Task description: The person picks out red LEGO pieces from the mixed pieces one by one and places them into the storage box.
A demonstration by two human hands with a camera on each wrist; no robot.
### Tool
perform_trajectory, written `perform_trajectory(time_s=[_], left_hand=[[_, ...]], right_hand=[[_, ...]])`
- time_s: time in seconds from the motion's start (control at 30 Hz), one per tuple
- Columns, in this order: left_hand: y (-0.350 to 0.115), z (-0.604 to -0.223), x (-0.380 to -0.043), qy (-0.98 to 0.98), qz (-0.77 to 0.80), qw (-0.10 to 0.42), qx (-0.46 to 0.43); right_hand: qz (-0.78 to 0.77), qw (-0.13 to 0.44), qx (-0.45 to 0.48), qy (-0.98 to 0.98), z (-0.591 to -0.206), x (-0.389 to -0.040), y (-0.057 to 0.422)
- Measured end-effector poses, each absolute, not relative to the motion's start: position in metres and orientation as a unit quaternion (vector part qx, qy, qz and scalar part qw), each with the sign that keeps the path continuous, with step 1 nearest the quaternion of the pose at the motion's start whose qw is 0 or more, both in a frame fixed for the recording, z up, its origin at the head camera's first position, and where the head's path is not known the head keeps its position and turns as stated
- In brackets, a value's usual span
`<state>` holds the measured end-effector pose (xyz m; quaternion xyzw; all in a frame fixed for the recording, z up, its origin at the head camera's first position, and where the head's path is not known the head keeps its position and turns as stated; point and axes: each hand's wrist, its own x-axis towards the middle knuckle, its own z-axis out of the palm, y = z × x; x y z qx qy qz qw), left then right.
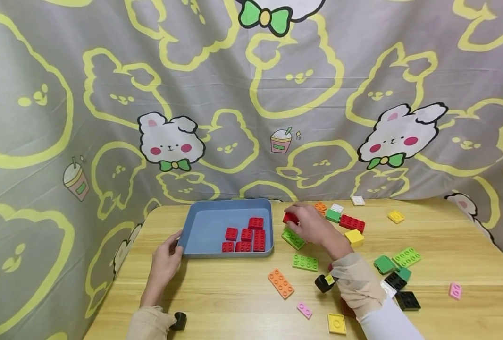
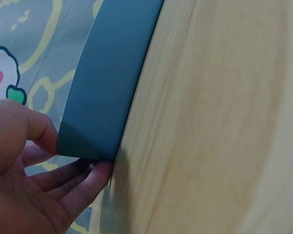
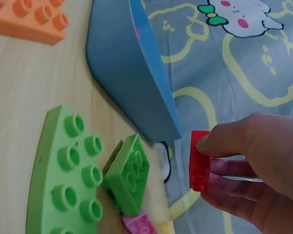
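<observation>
My right hand (image 1: 313, 225) pinches a red toy brick (image 3: 199, 161) between thumb and fingers, raised off the table to the right of the blue-grey tray (image 1: 205, 226). Below that hand lies a tilted light green brick (image 1: 293, 239). At the tray's near left corner, my left hand (image 1: 166, 259) grips the wall; in the left wrist view the thumb is by the rim and the fingertips (image 2: 101, 170) reach the lower edge. Several red bricks (image 1: 246, 235) sit in the right half of the tray, studs up.
Loose bricks are spread across the wooden table's right side: an orange brick (image 1: 280, 284), a flat light green brick (image 1: 305, 262), a long red brick (image 1: 352, 223), a yellow brick (image 1: 354, 237) and black bricks (image 1: 407, 301). A patterned curtain (image 1: 234, 160) hangs behind the table.
</observation>
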<state>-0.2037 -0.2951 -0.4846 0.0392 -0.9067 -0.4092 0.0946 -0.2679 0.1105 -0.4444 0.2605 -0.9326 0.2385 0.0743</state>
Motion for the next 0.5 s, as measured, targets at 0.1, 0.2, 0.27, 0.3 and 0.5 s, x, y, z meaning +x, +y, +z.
perform_trajectory(time_s=[0.1, 0.2, 0.27, 0.3, 0.5], left_hand=[[-0.295, -0.484, -0.204, -0.906, -0.411, 0.094, 0.04], [-0.295, -0.483, -0.204, -0.905, -0.413, 0.092, 0.041], [-0.295, -0.483, -0.203, -0.904, -0.416, 0.091, 0.043], [-0.294, -0.483, -0.203, -0.903, -0.417, 0.09, 0.043], [-0.295, -0.482, -0.203, -0.903, -0.419, 0.088, 0.045]], right_hand=[[0.24, 0.09, 0.28, -0.925, -0.439, -0.266, 0.106], [0.238, 0.106, 0.299, -0.918, -0.434, -0.265, 0.101], [0.232, 0.114, 0.309, -0.915, -0.431, -0.265, 0.098], [0.23, 0.117, 0.313, -0.914, -0.429, -0.265, 0.097], [0.238, 0.108, 0.335, -0.905, -0.421, -0.269, 0.085]])
